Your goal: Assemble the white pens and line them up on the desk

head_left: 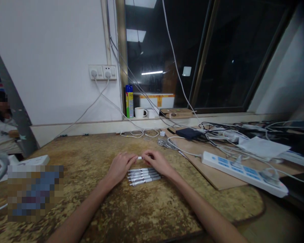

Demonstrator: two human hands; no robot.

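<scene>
My left hand point(122, 165) and my right hand point(155, 162) meet over the middle of the worn wooden table point(91, 202). Between their closed fingertips is a slim white pen point(140, 157), of which only a short middle stretch shows; the fingers hide its ends. Just below the hands, several white-and-grey pens point(144, 176) lie side by side in a row on the tabletop. The near wrist of my right hand partly covers the row's right end.
A clear plastic bag of small parts point(166, 143) lies beyond my right hand. To the right, a white power strip point(243, 172) rests on a brown board point(215, 179) among tangled cables. A blurred-out object point(35, 194) is at left. A mug point(140, 112) and spray can point(129, 101) stand on the sill.
</scene>
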